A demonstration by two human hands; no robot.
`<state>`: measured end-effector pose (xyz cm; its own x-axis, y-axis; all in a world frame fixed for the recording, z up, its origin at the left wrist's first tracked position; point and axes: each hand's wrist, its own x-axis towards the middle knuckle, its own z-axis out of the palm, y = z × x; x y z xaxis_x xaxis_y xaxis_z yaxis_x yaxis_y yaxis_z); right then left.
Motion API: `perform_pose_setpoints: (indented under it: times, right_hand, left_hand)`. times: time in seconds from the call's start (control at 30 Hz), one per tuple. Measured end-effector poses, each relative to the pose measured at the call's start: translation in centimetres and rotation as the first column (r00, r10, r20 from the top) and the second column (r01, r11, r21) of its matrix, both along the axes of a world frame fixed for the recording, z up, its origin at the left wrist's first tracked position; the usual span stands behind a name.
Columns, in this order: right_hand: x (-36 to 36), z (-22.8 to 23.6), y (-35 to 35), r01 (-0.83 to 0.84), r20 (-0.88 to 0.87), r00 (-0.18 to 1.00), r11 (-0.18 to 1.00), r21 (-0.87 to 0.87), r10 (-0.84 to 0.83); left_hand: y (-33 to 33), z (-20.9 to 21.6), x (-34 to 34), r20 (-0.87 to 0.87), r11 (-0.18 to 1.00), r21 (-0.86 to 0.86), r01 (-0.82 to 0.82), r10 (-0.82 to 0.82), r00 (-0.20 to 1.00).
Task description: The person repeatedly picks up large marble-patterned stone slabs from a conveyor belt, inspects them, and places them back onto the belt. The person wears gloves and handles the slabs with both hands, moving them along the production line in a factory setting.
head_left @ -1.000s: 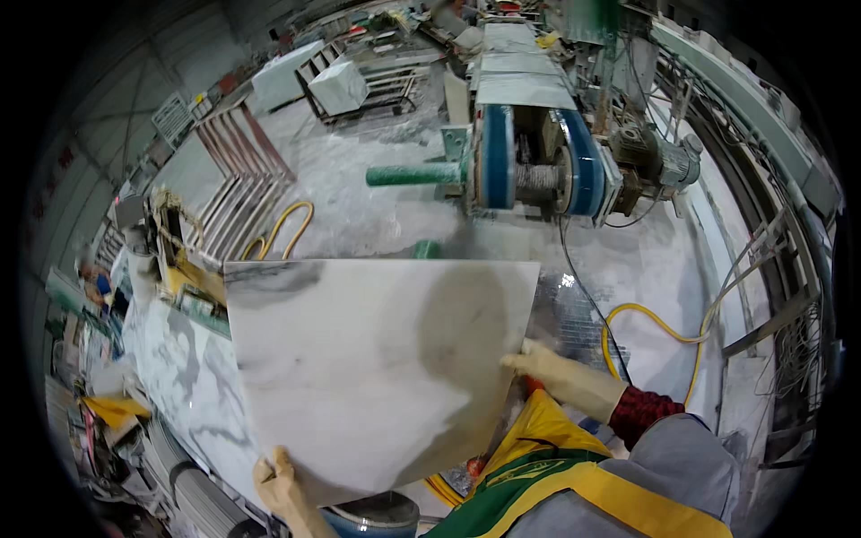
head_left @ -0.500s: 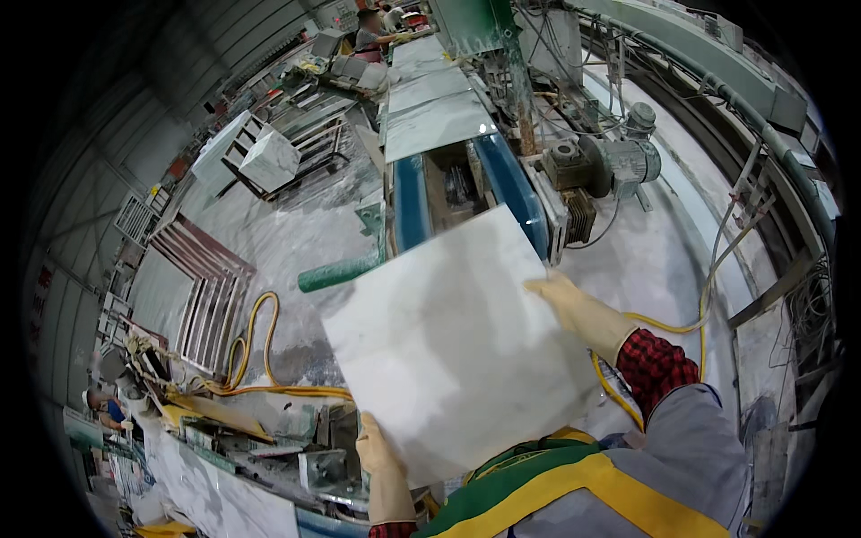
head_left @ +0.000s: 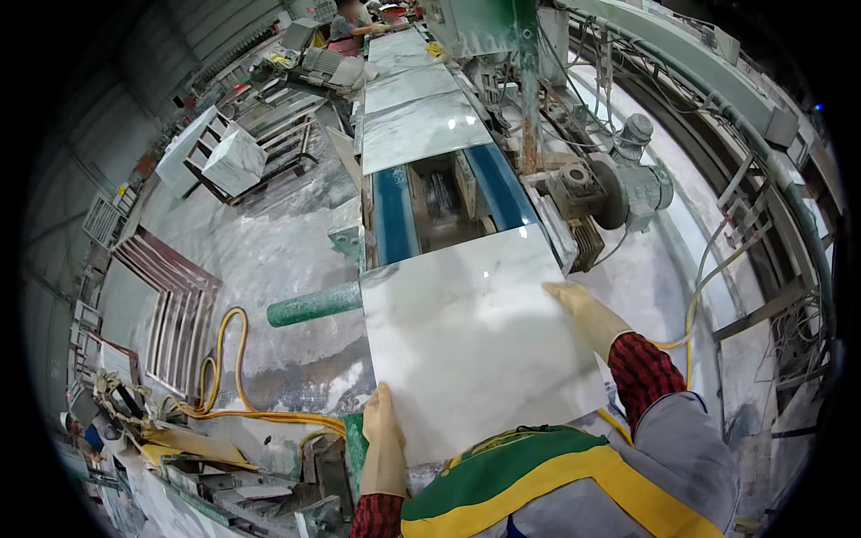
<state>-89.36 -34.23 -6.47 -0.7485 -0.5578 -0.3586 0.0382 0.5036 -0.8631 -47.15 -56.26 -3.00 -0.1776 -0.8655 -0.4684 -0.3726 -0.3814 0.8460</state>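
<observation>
A square, polished white marble slab (head_left: pixel 475 341) with faint grey veins is in front of me, its far edge over the near part of two blue conveyor belts (head_left: pixel 395 213). My left hand (head_left: pixel 384 439), in a cream glove, grips the slab's left edge close to its near corner. On the opposite edge, nearer the far corner, my right hand (head_left: pixel 581 314) holds on in a matching glove. The fingers under the slab are hidden. Farther along the belts lie several similar marble slabs (head_left: pixel 426 117) in a row.
A green roller (head_left: pixel 314 307) sticks out left of the slab. An electric motor (head_left: pixel 641 184) stands right of the belts. Yellow hoses (head_left: pixel 235 359) loop over the floor by metal racks (head_left: pixel 170 296). Scrap pieces (head_left: pixel 260 491) lie at lower left. Another person (head_left: pixel 345 31) works at the far end.
The slab has turned from a tilted angle into line with the belts, and its far edge now overlaps them. Both my hands have kept their grip. My view has shifted slightly.
</observation>
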Motion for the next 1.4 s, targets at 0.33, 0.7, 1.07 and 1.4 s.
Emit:
perform_pose_setpoints:
  times: [0.33,0.7,1.07,1.4]
  right_hand:
    - [-4.5,-3.7,3.5,0.246,0.571,0.803,0.968,-0.052,-0.173]
    - [6.8,-3.6,13.8,0.584,0.955,0.177,0.806,0.093,-0.239]
    - [1.3,-2.5,0.5,0.693,0.878,0.411,0.709,-0.128,-0.243]
    - [-1.1,-1.5,-4.6,0.572,0.761,0.507,0.819,0.055,-0.405]
  left_hand:
    - [-9.7,-1.3,-5.6,0.378,0.942,0.055,0.33,-0.325,0.867]
    - [-15.1,-2.3,-5.4,-0.501,0.787,0.359,0.502,-0.291,0.815]
    - [-12.5,-3.4,-8.6,-0.514,0.891,0.427,0.155,0.099,0.852]
    - [-16.3,-0.9,-13.0,-0.235,0.825,0.547,0.146,-0.017,0.972]
